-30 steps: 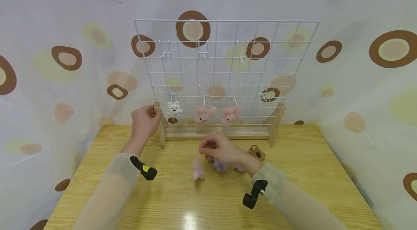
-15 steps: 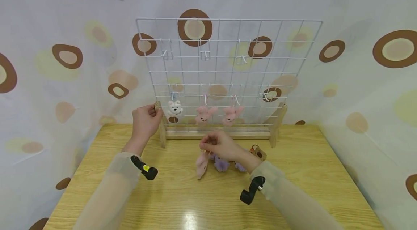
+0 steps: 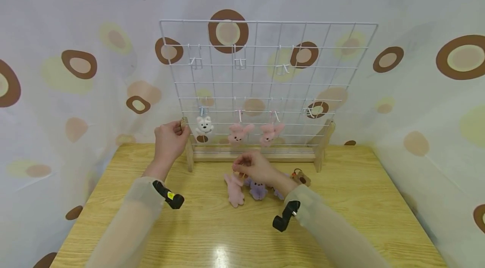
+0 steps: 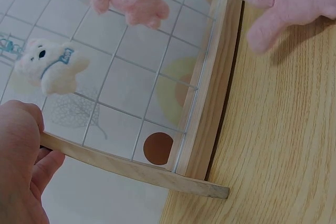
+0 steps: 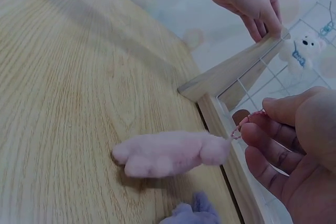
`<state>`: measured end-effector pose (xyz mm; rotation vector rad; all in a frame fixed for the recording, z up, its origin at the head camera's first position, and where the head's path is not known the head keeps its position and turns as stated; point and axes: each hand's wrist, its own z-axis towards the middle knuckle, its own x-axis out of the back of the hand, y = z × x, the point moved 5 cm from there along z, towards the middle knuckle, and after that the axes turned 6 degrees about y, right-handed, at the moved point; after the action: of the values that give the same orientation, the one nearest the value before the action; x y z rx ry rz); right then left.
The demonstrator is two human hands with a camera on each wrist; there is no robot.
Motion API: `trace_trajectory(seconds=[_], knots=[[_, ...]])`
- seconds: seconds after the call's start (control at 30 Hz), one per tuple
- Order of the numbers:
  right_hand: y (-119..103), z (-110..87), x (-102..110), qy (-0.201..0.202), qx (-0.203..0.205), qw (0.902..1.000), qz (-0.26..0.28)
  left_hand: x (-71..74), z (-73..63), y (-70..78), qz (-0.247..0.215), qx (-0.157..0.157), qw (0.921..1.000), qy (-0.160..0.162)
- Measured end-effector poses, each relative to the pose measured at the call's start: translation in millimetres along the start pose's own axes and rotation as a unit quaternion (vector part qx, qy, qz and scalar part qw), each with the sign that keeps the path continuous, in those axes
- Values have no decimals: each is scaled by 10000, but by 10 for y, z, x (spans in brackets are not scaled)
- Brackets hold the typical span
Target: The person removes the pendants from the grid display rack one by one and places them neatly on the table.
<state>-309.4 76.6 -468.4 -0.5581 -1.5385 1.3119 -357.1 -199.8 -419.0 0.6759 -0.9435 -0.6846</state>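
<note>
At the left end of the white wire grid rack (image 3: pixel 257 55), my left hand (image 3: pixel 169 140) grips the top of the wooden side post (image 4: pixel 142 171). My right hand (image 3: pixel 259 170) pinches a pink bead chain (image 5: pixel 245 123) between thumb and index finger. From that chain hangs a pink plush bunny keychain (image 3: pixel 235 193), low over the wooden table, its back toward the head view. A white plush bear (image 3: pixel 204 125) and two pink plush bunnies, one on the left (image 3: pixel 238 134) and one on the right (image 3: pixel 270 135), hang on the rack's lower hooks.
Just right of the held bunny lies a purple plush (image 3: pixel 258 191). Another purple plush (image 3: pixel 278 194) is partly hidden by my right forearm, with a brown plush (image 3: pixel 301 177) beyond it. Bare hooks include one at the lower right (image 3: pixel 310 113) and several higher up.
The pink bunny was on the table by my right hand; now its chain is in my fingers and the bunny has turned and swung. My left hand has stayed on the post.
</note>
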Motion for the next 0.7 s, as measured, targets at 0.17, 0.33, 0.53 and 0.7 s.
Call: trace_trajectory(seconds=[0.17,0.33,0.53,0.7], knots=[[58,50,-29,25,-50,10000,33,-1,2,-2,-9,-98,9999,31],[67,95,-53,90,-102,9999,-61,-3,6,-8,-10,-84,10000,39],[100,162,-75,207,-157,9996,-61,0,9,-8,-25,-66,10000,62],[207,211,-85,309,-318,9990,-3,-2,6,-11,10,-42,10000,37]])
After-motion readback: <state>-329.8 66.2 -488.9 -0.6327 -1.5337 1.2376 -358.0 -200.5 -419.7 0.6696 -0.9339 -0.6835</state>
